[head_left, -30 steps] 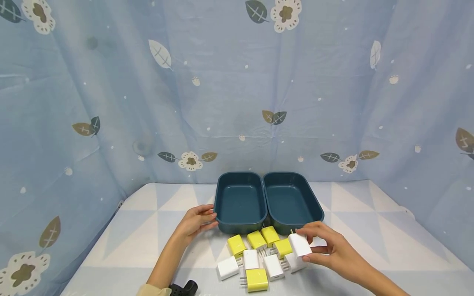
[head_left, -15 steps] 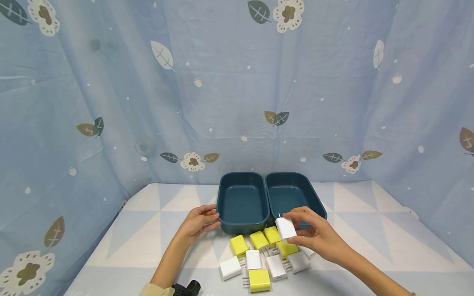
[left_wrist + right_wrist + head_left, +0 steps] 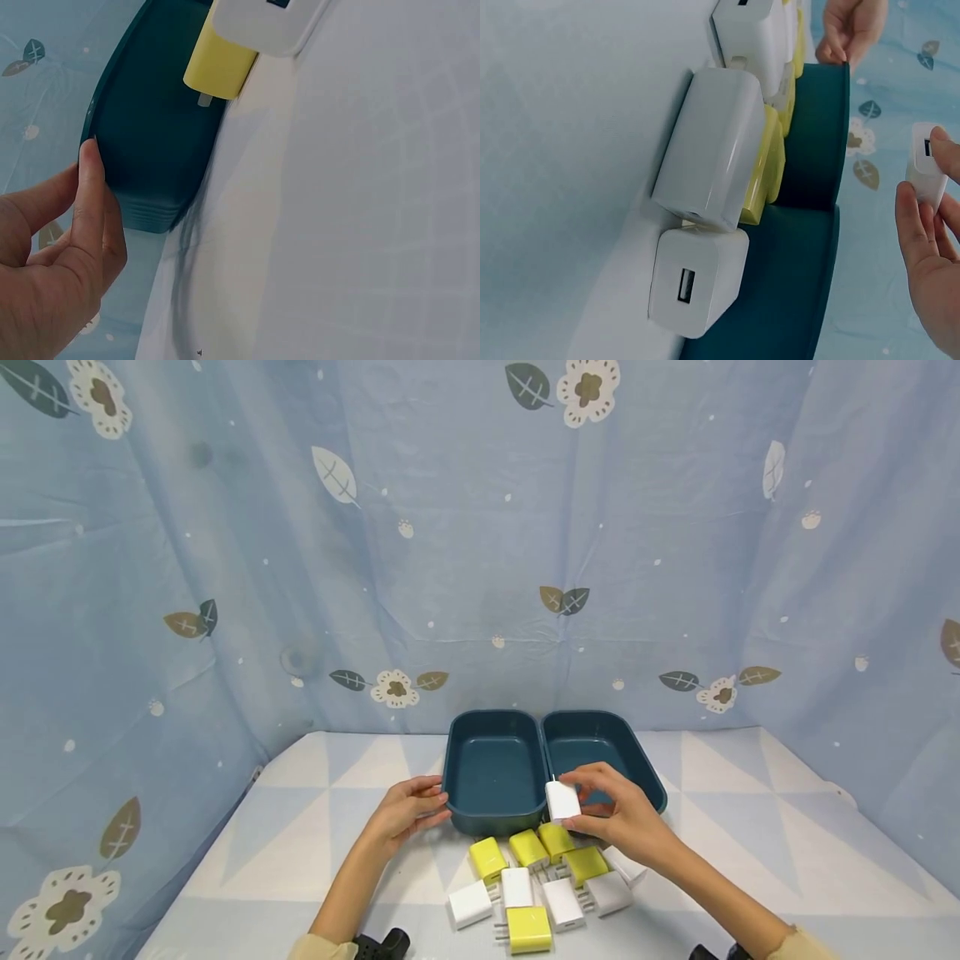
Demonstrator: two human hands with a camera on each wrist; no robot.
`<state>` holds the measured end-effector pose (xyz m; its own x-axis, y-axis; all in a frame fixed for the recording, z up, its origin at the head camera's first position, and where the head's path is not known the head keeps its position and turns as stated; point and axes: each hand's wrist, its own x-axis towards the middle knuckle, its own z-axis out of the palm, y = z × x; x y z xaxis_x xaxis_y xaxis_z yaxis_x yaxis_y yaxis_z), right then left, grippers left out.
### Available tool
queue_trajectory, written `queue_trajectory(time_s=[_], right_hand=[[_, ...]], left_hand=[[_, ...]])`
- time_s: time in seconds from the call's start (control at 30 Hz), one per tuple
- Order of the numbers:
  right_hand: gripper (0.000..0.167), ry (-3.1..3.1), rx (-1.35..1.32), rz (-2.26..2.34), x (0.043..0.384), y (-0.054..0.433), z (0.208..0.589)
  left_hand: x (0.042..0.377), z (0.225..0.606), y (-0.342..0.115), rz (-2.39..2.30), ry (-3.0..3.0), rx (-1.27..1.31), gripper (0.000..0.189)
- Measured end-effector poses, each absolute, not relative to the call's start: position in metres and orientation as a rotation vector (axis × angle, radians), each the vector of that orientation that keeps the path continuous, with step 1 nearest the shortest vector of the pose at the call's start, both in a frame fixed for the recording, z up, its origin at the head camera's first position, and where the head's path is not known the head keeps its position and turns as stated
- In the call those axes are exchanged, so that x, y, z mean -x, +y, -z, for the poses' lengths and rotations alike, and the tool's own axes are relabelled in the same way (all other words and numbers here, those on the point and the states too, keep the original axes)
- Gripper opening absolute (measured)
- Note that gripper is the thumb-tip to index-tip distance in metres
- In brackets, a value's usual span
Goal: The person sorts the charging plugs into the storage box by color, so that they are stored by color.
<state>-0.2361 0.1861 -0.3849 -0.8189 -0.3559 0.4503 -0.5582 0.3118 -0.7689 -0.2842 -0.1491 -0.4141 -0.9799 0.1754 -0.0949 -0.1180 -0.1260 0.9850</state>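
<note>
My right hand (image 3: 633,818) pinches a white plug-in charger (image 3: 563,801) between thumb and fingers, prongs pointing up, in front of the right blue-green bin. The right wrist view shows this charger (image 3: 928,166) with its USB port. My left hand (image 3: 408,810) holds the left wall of the left bin (image 3: 495,821), fingertips right at its rim in the left wrist view. In front of both bins lie several yellow chargers (image 3: 528,930) and several white chargers (image 3: 469,905) in a loose cluster. No chargers show inside the left bin; my right hand hides part of the right bin (image 3: 647,768).
The two bins stand side by side at the back of the table (image 3: 300,852), which has a pale cloth with blue triangles. A blue patterned curtain (image 3: 480,527) hangs behind and at both sides. Dark wrist devices (image 3: 382,946) show at the bottom edge.
My right hand has moved left and up with the white charger, from the right of the cluster to the front of the bins. My left hand keeps its place at the left bin.
</note>
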Motion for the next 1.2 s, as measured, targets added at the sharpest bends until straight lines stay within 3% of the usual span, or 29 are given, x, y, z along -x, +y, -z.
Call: queue_trajectory(time_s=[1.2], right_hand=[[0.045, -2.531, -0.753, -1.437, 0.284, 0.117, 0.397]], left_hand=[[0.284, 0.417, -0.147, -2.238, 1.943, -0.069, 0.045]])
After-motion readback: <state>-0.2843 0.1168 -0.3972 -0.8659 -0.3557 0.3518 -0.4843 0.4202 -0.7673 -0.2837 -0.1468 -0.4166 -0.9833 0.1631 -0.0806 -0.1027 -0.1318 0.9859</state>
